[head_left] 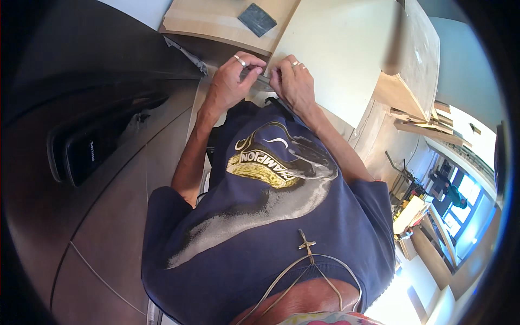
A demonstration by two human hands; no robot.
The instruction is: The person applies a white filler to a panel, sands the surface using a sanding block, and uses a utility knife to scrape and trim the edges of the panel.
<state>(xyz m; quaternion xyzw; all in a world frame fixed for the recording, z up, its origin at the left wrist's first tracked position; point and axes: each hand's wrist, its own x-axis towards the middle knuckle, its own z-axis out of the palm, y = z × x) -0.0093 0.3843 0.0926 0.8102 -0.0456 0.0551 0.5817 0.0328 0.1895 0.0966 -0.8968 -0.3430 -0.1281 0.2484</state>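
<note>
My left hand [230, 80] is closed, its thumb and curled fingers brought together near the edge of a wooden panel. Close beside it, my right hand [293, 82] is closed too, with its fingers bent inward. Whatever lies in either pinch is too small or hidden to make out. A thin grey strip [262, 82] shows between and below the two hands. Right by my right hand is a large cream board [333, 51]. Beyond the hands, a dark flat rectangular block [257, 20] lies on a light wooden surface [211, 16].
A dark panel [108, 40] with a black object [92, 151] stands on my left. Stacked wooden boards [433, 125] lie to the right, near cluttered tools [409, 187]. Another person [456, 196] is far off by bright windows.
</note>
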